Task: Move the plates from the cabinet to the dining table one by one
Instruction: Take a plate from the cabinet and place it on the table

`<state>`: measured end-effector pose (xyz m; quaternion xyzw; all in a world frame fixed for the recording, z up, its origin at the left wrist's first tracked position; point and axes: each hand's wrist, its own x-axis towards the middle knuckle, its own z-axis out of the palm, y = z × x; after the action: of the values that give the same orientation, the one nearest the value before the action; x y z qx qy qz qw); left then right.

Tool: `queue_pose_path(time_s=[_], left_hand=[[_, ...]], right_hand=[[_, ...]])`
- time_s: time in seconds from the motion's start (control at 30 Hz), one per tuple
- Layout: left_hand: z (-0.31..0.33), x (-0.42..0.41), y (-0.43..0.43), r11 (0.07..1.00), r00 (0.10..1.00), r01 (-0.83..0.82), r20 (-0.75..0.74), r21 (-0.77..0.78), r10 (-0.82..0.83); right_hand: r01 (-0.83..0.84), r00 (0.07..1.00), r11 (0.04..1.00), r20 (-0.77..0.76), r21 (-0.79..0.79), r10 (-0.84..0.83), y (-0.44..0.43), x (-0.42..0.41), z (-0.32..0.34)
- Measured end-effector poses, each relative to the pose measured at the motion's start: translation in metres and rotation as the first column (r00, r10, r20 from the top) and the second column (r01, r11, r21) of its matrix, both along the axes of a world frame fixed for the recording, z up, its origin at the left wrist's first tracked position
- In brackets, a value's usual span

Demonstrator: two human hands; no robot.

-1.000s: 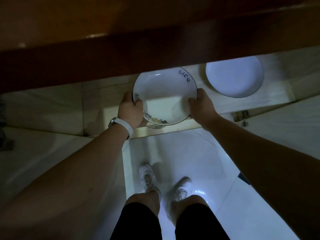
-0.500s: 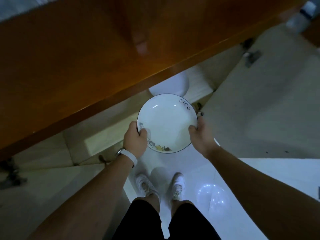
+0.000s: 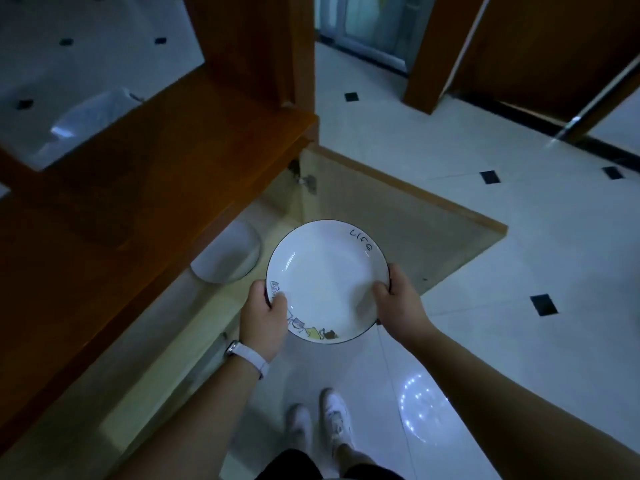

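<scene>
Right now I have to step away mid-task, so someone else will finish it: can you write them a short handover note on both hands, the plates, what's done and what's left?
Left hand: grips the near-left rim of the printed plate, thumb on top.
Right hand: grips the right rim of the same plate.
Printed plate: face up, outside the cabinet, in front of its open cabinet door.
Second plate: lying on the cabinet shelf.
Done: printed plate taken out.
Left: carry it to the dining table (not in view), then come back for the second plate.
</scene>
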<state>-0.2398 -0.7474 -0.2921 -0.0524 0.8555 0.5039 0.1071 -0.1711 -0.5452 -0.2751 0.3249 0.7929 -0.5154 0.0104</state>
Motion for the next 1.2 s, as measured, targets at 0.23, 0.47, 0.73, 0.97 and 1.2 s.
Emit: queue_pose_path(time_s=[0.23, 0.47, 0.73, 0.97, 1.2], left_hand=[[0.035, -0.002, 0.04, 0.974, 0.976, 0.215, -0.048, 0.067, -0.212], [0.063, 0.005, 0.067, 0.881, 0.905, 0.418, -0.02, 0.223, -0.424], [0.084, 0.035, 0.09, 0.731, 0.781, 0.578, 0.014, 0.363, -0.624], [0.108, 0.078, 0.122, 0.619, 0.68, 0.699, -0.063, 0.359, -0.731], [0.122, 0.149, 0.16, 0.511, 0.587, 0.777, -0.13, 0.369, -0.799]], right_hand=[[0.223, 0.973, 0.974, -0.072, 0.034, -0.22, 0.019, 0.044, 0.049], [0.464, 0.874, 0.883, -0.128, -0.067, -0.469, 0.01, 0.097, 0.075], [0.686, 0.704, 0.721, -0.166, -0.092, -0.691, -0.007, 0.156, 0.097], [0.777, 0.567, 0.601, -0.207, -0.187, -0.798, -0.003, 0.211, 0.111], [0.827, 0.483, 0.531, -0.25, -0.185, -0.839, 0.01, 0.291, 0.123]])
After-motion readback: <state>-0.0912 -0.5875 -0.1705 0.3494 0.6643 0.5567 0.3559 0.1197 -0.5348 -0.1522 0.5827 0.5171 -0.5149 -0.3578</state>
